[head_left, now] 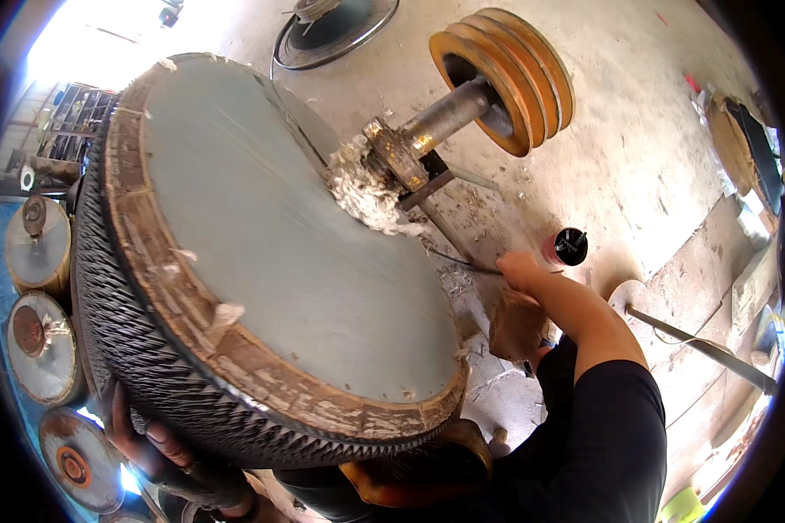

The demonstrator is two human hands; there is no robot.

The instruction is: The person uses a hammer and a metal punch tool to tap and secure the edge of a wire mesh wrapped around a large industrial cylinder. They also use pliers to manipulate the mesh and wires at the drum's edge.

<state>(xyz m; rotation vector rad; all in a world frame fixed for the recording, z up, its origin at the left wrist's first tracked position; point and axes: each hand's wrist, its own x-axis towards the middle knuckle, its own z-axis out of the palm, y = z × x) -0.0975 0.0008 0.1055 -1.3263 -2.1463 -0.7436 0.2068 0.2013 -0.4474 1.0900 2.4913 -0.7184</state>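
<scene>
A large drum stands tilted in front of me, its round grey end face (262,209) ringed by a worn brown wooden band (244,375). Rows of short black spikes (139,288) cover its curved side. At the lower left my left hand (170,458), dark and smudged, rests against the spiked side with fingers stretched out and apart. Beyond the drum's right edge, my right hand (522,272) is closed around the end of a thin dark rod (462,260), low by the metal stand. Off-white fibre (362,187) is bunched around the shaft (449,113) at the drum's centre.
An orange grooved pulley (506,78) sits on the shaft's far end. A small pot with black contents (570,247) stands on the floor beyond my right hand. Round drums (39,349) line the left side; a long bar (706,349) lies at right.
</scene>
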